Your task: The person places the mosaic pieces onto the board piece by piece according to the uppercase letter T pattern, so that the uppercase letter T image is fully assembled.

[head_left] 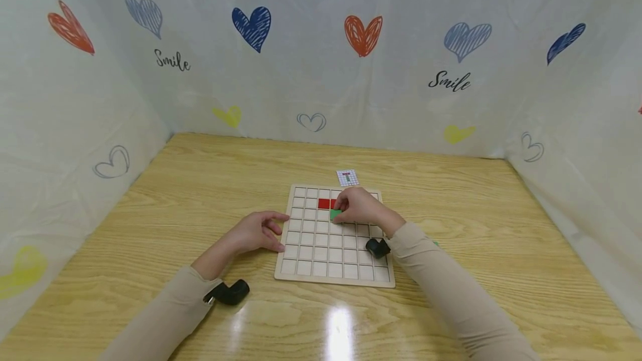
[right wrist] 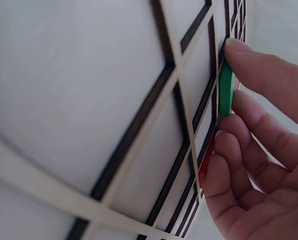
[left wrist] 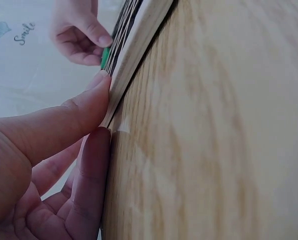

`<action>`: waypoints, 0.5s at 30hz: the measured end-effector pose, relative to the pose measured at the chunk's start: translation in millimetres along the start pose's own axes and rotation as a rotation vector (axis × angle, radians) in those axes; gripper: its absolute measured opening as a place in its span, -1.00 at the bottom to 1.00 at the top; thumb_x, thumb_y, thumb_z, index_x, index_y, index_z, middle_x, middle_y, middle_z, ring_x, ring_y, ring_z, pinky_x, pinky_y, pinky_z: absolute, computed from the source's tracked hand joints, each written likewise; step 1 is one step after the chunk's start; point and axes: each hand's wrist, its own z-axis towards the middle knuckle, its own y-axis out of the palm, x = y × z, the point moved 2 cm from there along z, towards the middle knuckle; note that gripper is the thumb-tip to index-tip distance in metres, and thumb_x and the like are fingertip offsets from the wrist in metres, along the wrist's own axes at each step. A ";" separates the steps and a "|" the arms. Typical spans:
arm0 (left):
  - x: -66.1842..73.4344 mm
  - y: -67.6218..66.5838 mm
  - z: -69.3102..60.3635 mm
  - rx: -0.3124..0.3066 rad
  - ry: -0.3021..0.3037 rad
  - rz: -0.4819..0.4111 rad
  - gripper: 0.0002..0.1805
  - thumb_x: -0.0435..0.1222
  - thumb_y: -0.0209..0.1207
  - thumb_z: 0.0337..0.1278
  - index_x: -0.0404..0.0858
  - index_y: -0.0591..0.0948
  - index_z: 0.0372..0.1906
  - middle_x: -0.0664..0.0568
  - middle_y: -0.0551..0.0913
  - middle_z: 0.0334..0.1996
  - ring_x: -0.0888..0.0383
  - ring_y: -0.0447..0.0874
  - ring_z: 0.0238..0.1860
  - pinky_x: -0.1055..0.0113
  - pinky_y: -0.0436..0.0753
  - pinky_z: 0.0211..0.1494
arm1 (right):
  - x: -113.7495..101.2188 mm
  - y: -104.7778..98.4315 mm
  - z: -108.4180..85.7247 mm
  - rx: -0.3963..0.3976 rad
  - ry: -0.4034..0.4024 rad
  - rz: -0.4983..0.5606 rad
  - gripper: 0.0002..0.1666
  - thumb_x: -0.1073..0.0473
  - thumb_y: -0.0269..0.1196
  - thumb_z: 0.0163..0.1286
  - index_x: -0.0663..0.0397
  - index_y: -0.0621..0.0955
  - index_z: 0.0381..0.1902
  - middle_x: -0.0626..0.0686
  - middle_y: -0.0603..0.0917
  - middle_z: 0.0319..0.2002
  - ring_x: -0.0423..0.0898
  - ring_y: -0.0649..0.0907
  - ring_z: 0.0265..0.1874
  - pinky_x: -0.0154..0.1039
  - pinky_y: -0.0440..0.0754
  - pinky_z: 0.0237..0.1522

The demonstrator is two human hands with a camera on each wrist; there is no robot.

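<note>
Your right hand pinches a green tile at the gridded board, just near of the red tiles, while your left hand, thumb and fingers parted, touches the board's left edge. The right-wrist view reveals the green tile's side; only the head view takes in the patterned card on the desk beyond the board's far edge. Your right hand partly covers the red; a green sliver beside your right sleeve is too hidden to identify.
</note>
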 end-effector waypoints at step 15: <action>0.7 1.3 0.2 0.004 -0.004 -0.013 -0.28 -0.48 0.42 -0.22 -0.40 0.43 0.20 -0.10 0.49 -0.30 0.14 0.55 -0.41 0.30 0.56 -0.30 | 5.7 -5.7 -11.9 0.018 -0.096 0.027 -0.74 0.24 0.46 0.01 0.18 0.64 -0.33 0.00 0.58 -0.41 -0.14 0.51 -0.40 -0.28 0.51 -0.30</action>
